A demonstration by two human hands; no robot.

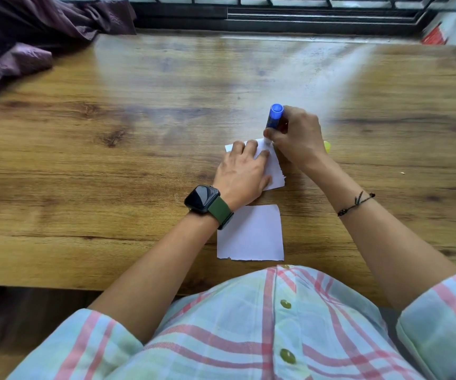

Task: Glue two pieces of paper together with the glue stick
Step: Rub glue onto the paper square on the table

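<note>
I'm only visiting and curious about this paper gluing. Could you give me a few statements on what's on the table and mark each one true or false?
1. The right hand holds the blue glue stick upright on the far paper. True.
2. The left hand is lifted off the table. False: it presses flat on the far paper.
3. A second paper lies bare, nearer the person. True.
4. The two papers are already stacked. False: they lie apart.
5. The watch is on the right wrist. False: left wrist.
</note>
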